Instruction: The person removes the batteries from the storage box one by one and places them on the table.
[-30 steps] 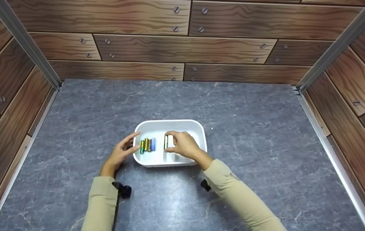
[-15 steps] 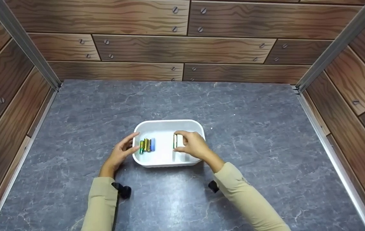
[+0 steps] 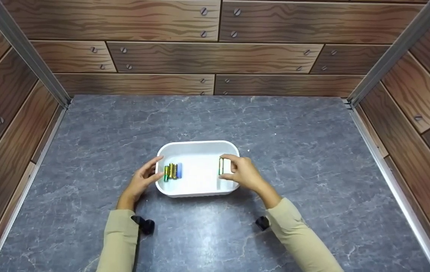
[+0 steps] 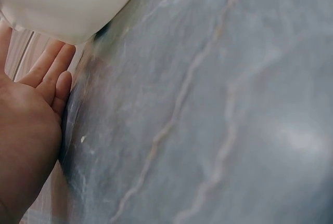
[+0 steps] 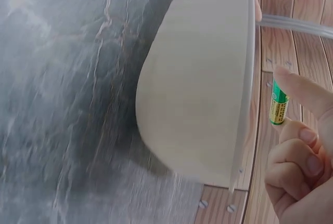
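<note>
Battery [image 5: 279, 102] lengthwise across right grip [image 3: 246, 172], thumb [image 3: 228, 176] and fingertip [image 3: 225, 156] at opposite ends.

Your right grip [image 3: 246, 172] pinches a battery [image 3: 221, 166] by its ends at the right side of the white tray [image 3: 199, 170]. Your left grip [image 3: 143, 179] touches the tray's left rim, its thumb beside four side-by-side batteries [image 3: 175, 171], the rightmost blue. Grey marbled tabletop [image 3: 203, 234] lies below, wood-patterned walls [image 3: 215, 56] around.
</note>
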{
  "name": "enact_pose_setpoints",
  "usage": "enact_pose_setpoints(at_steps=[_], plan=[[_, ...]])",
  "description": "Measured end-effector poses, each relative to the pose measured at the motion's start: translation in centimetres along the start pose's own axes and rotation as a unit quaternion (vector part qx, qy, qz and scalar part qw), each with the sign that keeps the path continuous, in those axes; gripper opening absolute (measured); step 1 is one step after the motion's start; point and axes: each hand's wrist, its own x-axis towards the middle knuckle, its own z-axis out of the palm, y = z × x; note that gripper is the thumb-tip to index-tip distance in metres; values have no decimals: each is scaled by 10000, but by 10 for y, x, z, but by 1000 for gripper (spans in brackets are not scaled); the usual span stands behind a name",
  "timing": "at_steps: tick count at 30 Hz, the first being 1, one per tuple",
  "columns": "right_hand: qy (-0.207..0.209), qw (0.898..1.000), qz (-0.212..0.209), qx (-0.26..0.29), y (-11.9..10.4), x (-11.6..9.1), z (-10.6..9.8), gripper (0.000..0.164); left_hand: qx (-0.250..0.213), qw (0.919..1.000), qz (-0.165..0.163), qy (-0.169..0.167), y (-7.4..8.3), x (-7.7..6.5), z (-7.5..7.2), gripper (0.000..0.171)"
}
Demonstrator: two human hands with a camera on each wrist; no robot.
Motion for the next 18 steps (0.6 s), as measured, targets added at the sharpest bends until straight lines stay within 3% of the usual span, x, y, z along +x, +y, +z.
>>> enact_pose_setpoints(at_steps=[10,18], plan=[[119,9996,181,188,21,-13,-19,56,-36,10000,-16,7,-2,-1,-2,59],[90,9970,617,460,40,-21,-28,57,-65,10000,22,61,-2,1,1,59]])
